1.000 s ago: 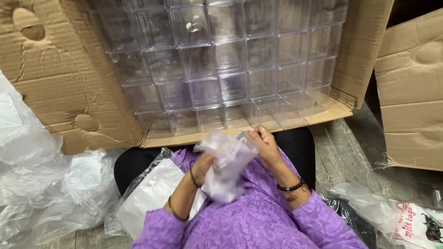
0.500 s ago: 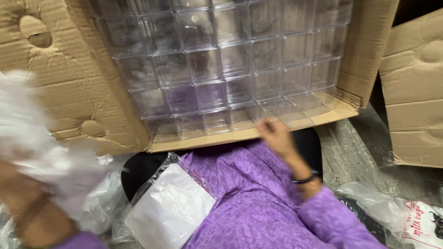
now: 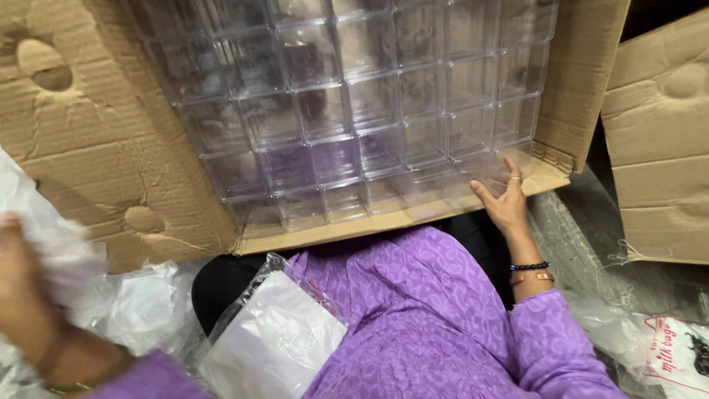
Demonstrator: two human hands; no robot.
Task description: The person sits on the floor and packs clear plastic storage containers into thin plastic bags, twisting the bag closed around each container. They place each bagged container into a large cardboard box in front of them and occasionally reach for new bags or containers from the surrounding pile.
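A large brown corrugated cardboard box lies open on its side across the upper frame, packed with stacked clear plastic square containers. Below centre, a flat transparent plastic bag of white sheets rests on the purple-clad lap. At lower left, crumpled white plastic wrapping is heaped. The right hand, right of centre, is spread open, fingers touching the lowest row of containers at the box's front flap. The left hand, at the left edge, is blurred; it seems to grasp wrapping, but I cannot tell.
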